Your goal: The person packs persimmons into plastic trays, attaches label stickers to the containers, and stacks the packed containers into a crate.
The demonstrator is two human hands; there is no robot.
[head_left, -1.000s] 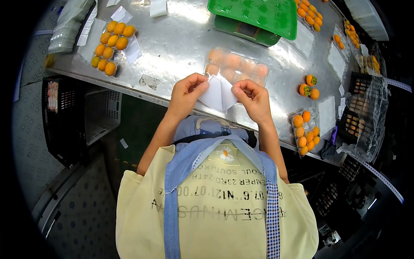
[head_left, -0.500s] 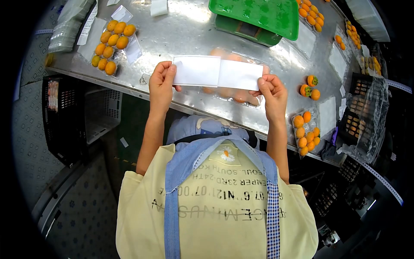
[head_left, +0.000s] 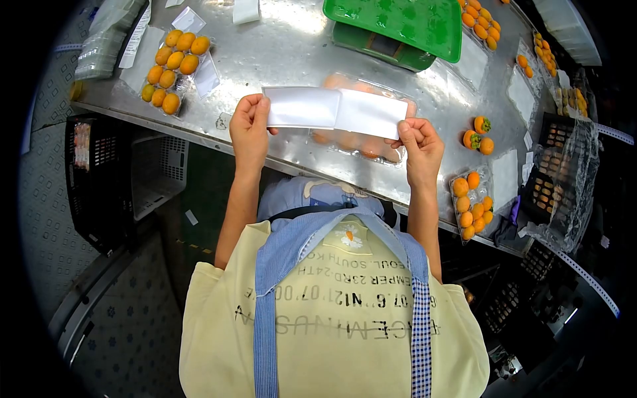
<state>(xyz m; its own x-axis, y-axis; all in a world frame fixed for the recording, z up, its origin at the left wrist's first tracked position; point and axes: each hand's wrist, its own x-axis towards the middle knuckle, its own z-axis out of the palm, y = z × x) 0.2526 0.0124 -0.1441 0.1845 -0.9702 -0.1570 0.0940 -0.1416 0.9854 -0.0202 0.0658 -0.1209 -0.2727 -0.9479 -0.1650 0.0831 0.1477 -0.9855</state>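
Observation:
A white paper strip (head_left: 302, 108), with a seam near its middle, is stretched level between my two hands. My left hand (head_left: 249, 126) pinches its left end, thumb on top. At the right end, my right hand (head_left: 420, 139) grips the lower corner between thumb and fingers. Under the strip lies a clear plastic pack (head_left: 368, 150) of orange fruit on the metal table, partly hidden by the paper. I cannot tell whether the strip touches the pack.
A green-topped scale (head_left: 395, 30) stands beyond the pack. Fruit trays sit at left (head_left: 174, 63) and right (head_left: 472, 205), with loose persimmons (head_left: 471, 139) nearby. Stacked clear containers (head_left: 109, 40) are at far left. Black crates (head_left: 99, 179) flank the table, whose front edge runs before me.
The paper strip has tilted slightly, its right end a little lower. My right hand has shifted slightly right and down; both hands keep their hold.

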